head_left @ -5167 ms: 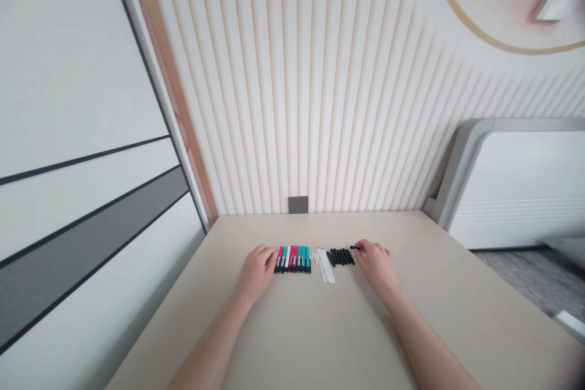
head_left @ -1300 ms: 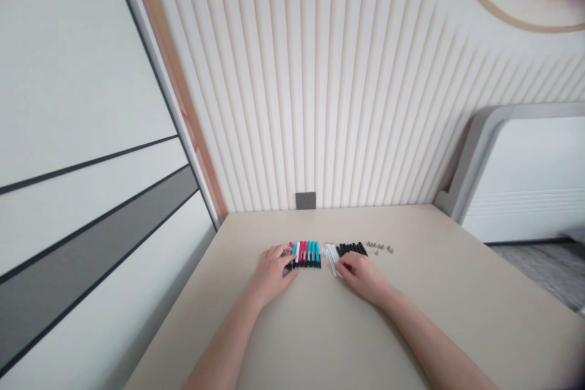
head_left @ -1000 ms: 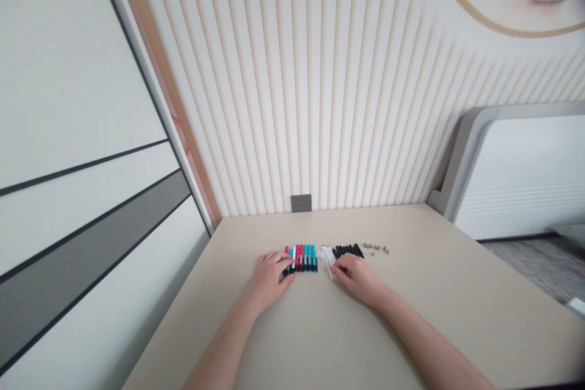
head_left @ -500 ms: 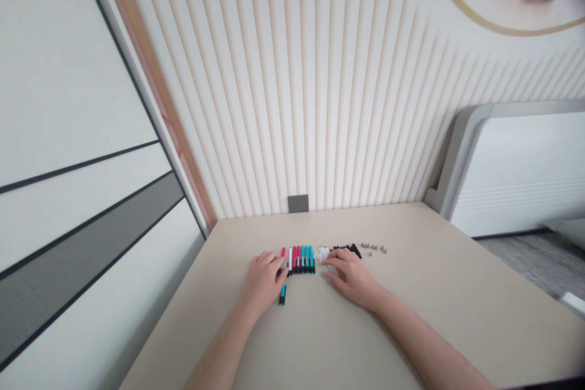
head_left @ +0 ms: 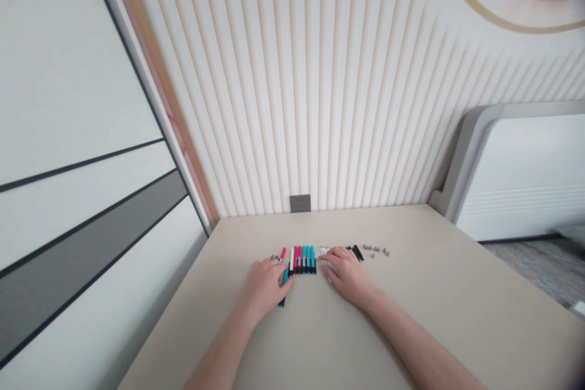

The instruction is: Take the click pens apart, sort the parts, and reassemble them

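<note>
My left hand point(head_left: 265, 282) rests at the left end of a row of pen parts, its thumb lying over a teal and black pen piece point(head_left: 286, 275) and its fingers bent but apart. Just beyond its fingertips lies a loose red piece point(head_left: 283, 253). Beside the hand stand a white and black piece point(head_left: 292, 261), red and black pieces point(head_left: 298, 256) and teal and black pieces point(head_left: 308, 256), side by side. My right hand point(head_left: 348, 271) lies over thin white sticks point(head_left: 325, 254), thumb and fingers apart. Its fingers partly hide the sticks and the black pieces point(head_left: 357, 252).
Small grey metal-looking bits point(head_left: 375, 249) are scattered right of the black pieces. The beige table point(head_left: 301, 341) meets a ribbed wall with a dark socket point(head_left: 300, 203). A white cabinet point(head_left: 91, 225) borders the left, and a white padded headboard point(head_left: 525, 164) is at the right.
My left hand has shifted slightly nearer and right, its thumb now across the teal piece. The red piece shows more. My right hand has stayed nearly still over the white sticks.
</note>
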Action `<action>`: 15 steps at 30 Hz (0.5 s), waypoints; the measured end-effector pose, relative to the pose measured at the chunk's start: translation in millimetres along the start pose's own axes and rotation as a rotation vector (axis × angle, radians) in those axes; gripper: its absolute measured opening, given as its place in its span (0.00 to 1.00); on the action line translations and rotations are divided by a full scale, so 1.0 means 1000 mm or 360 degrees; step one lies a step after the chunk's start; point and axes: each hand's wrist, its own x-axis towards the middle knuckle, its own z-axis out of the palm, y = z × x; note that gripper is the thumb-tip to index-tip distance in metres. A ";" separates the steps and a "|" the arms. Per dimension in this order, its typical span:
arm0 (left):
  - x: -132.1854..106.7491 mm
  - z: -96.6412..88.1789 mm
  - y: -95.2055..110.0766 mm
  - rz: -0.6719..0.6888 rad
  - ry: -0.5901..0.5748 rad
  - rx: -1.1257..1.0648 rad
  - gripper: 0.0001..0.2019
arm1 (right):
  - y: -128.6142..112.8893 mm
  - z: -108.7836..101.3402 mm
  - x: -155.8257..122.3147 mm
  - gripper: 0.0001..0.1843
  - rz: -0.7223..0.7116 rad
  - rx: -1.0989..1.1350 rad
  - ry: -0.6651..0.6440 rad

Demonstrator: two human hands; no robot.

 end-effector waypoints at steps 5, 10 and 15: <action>-0.002 0.004 -0.002 0.0009 -0.0059 -0.0096 0.07 | 0.001 0.001 0.001 0.14 0.0054 -0.0025 0.0002; -0.004 0.003 -0.002 -0.0043 -0.0129 -0.0194 0.03 | 0.002 0.002 0.001 0.13 0.0069 0.0003 -0.0019; -0.002 -0.002 -0.001 -0.0178 -0.0033 -0.0767 0.05 | 0.002 0.002 0.000 0.14 0.0078 0.0006 0.0009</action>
